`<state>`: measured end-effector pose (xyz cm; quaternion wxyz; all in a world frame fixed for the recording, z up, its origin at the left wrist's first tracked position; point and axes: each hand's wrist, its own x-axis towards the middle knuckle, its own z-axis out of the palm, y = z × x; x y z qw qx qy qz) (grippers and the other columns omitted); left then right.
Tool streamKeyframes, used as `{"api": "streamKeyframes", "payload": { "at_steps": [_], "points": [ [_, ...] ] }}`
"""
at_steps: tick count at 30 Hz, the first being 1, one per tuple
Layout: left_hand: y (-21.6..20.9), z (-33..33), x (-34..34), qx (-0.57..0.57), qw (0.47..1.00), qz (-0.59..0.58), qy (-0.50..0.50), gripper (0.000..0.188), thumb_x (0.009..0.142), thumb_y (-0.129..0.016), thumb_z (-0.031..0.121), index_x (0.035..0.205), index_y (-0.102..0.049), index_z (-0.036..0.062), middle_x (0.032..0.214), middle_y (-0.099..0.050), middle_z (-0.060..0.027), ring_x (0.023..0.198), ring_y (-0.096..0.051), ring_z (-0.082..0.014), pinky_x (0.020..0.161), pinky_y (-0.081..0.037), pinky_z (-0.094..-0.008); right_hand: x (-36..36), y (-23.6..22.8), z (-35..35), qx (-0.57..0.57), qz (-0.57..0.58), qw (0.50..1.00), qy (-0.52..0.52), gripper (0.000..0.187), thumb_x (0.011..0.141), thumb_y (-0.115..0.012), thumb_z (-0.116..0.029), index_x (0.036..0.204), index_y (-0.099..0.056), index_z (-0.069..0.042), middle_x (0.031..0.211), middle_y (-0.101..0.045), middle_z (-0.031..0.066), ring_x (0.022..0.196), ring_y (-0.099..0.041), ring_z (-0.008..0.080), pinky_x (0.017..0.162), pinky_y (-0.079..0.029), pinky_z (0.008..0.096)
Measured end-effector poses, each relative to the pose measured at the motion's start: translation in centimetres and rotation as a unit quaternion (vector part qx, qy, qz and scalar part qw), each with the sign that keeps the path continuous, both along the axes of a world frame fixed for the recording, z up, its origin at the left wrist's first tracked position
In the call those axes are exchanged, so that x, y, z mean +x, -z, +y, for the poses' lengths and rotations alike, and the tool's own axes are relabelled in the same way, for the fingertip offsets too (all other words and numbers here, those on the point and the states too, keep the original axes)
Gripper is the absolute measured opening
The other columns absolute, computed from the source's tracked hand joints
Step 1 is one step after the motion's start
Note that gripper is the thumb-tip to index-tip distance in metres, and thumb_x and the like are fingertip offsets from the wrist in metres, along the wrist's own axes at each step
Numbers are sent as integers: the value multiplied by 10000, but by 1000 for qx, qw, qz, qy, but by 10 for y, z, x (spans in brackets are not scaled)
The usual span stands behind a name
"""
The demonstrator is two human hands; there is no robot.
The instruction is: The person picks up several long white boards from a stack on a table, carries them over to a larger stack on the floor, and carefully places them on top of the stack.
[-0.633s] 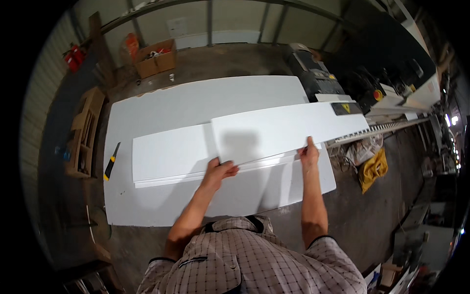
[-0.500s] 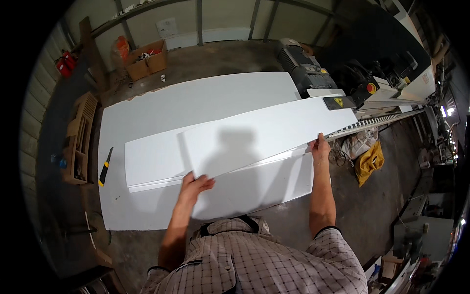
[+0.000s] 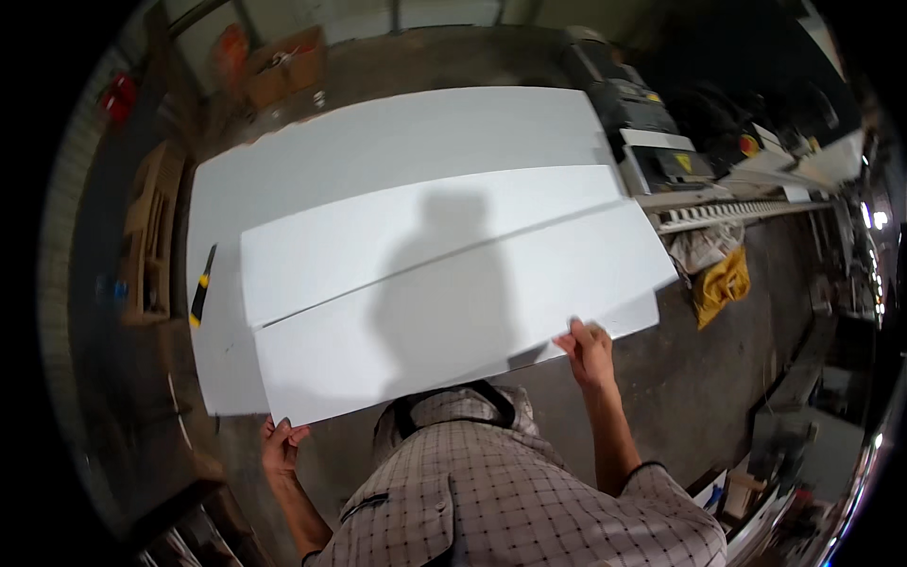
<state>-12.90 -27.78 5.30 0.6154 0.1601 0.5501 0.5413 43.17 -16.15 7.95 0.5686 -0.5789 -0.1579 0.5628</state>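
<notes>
A long white panel (image 3: 567,274) lies slantwise right in front of me, its right end higher in the picture. My left hand (image 3: 282,446) pinches its near left corner, thumb on top. Further along the same near edge, toward the right, my right hand (image 3: 588,353) is closed on the panel with its fingertips at the rim. Just beyond it rests a second white panel (image 3: 302,265), a thin dark line running between the two. Both are above a large pale grey sheet (image 3: 397,142). On that sheet's left part lies a knife (image 3: 200,300) with a black and yellow handle.
A machine (image 3: 690,170) with a roller rail (image 3: 746,215) stands at the right, a yellow sack (image 3: 723,288) below it. Wooden shelving (image 3: 151,246) is at the left. A cardboard box (image 3: 283,71) sits at the far left on the floor.
The held panel has come off the machine's end, moving left and toward me, and uncovers more of the second panel. My left hand moved left to the corner; my right hand came nearer.
</notes>
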Motion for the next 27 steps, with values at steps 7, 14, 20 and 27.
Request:
{"api": "streamKeyframes", "payload": {
  "at_steps": [7,14,20,27],
  "points": [
    [-26,-22,-41,-145,981,36,-127,316,821,-555,26,1112,-512,-91,898,-625,-142,731,-641,-219,662,-581,-337,-57,16,-103,-112,57,992,-21,217,839,-591,-163,982,-570,-1,953,-593,83,891,-564,207,793,-477,366],
    [20,-32,-49,-101,949,-46,-293,87,835,-559,45,839,-605,-28,766,-640,-85,697,-639,-185,622,-557,-329,-88,48,-98,-98,130,984,-74,308,850,-592,-151,1097,-523,21,1094,-566,119,1023,-539,268,960,-399,424],
    [9,0,-104,-231,750,615,-78,158,822,-537,118,883,-628,4,792,-645,-144,654,-608,-314,610,-479,-337,-118,75,-103,-118,163,978,-58,198,879,-548,-146,993,-573,14,1006,-611,107,997,-559,233,927,-433,384],
    [29,224,-164,7,568,822,-38,292,791,-599,203,1026,-576,31,1062,-538,-181,967,-495,-369,842,-413,-434,-139,-7,-56,-349,0,869,-350,252,897,-533,-184,902,-607,57,817,-652,144,751,-627,199,729,-515,310]
  ]
}}
